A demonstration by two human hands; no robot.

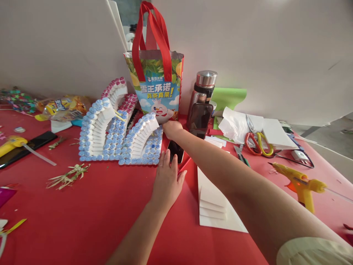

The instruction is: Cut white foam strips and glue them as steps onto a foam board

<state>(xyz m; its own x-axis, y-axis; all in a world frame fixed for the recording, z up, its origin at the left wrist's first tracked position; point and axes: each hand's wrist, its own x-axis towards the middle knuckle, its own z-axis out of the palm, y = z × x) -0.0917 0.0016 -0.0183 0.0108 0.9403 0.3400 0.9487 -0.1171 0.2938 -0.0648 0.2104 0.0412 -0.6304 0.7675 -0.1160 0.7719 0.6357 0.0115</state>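
Observation:
My left hand lies flat and open on the red table, fingers spread, its fingertips touching a black phone. My right hand reaches forward over that phone, closed at the top right edge of a white foam staircase model trimmed with blue beads. What its fingers hold is hidden. A taller stepped model with blue and pink beads stands just left of it.
A printed bag with red handles stands behind the models. A steel flask and second phone stand right of it. Scissors, white sheets, yellow glue gun lie at right. Snack bag lies left.

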